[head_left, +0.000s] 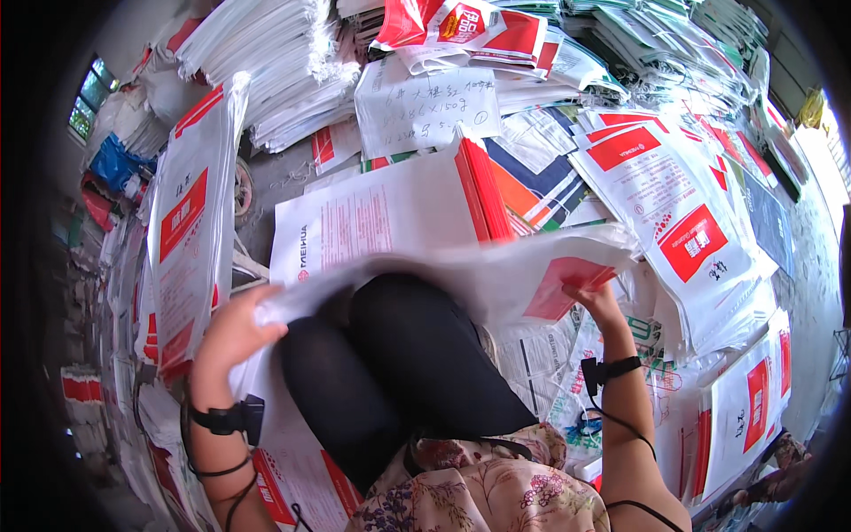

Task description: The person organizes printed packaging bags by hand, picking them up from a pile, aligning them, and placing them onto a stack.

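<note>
A white woven sack with a red panel (496,288) is stretched across above my lap, its middle bowed and partly blurred. At its left end my left hand (241,326) is closed on the edge, thumb toward my knee. My right hand (589,297) pinches the other end at the red panel. Just beyond lies a neat stack of flat white sacks (368,213) with red edges showing on its right side. Part of that stack is hidden behind the held sack.
Tall piles of folded sacks (266,62) rise at the back. A fanned pile of red-and-white sacks (656,195) lies at the right, another bundle (749,408) below it. A bundle (186,222) stands at the left by a wheel (242,188). A handwritten white sheet (425,102) lies ahead.
</note>
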A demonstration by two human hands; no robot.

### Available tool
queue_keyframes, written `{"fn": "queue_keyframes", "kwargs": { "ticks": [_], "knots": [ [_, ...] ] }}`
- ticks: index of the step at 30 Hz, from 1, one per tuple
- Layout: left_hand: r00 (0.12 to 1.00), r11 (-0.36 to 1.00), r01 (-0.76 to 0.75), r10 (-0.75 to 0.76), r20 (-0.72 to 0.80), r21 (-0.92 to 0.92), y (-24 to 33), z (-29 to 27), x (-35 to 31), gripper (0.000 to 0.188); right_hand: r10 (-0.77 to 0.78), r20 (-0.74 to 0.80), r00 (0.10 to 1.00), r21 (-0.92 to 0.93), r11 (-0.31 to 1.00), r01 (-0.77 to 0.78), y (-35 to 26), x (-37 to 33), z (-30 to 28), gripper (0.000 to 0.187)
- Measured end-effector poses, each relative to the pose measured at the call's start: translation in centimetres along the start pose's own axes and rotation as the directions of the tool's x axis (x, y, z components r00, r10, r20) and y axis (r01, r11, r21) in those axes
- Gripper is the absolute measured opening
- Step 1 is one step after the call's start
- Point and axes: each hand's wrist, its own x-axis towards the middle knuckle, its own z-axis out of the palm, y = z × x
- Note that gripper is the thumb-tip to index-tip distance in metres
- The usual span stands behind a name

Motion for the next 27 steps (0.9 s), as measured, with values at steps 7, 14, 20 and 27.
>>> {"fn": "queue_keyframes", "kwargs": {
  "ticks": [7,14,20,27],
  "knots": [
    [0.973,0.972,0.222,-0.215,-0.089,0.076,-2.8,1.1,-1.1,0.033,-0.071,-0.22,0.973,0.025,0.997,0.078,-2.4,2.5,-0.1,0.014],
    [0.928,0.976,0.109,-0.168,-0.334,-0.188,-1.2,-4.6,-5.9,0.04,-0.05,-0.218,0.975,-0.046,0.998,0.041,-6.8,2.7,-1.6,0.035],
    [0.911,0.919,0.39,-0.377,-0.167,0.053,-9.7,1.3,-6.4,0.037,-0.096,-0.149,0.984,0.07,0.992,0.107,-1.2,6.0,2.2,0.029],
    [0.925,0.963,0.225,-0.164,-0.342,0.147,-4.6,-3.8,-10.6,0.043,-0.151,-0.145,0.978,0.146,0.974,0.173,-8.4,5.5,2.7,0.04]
  ]
}}
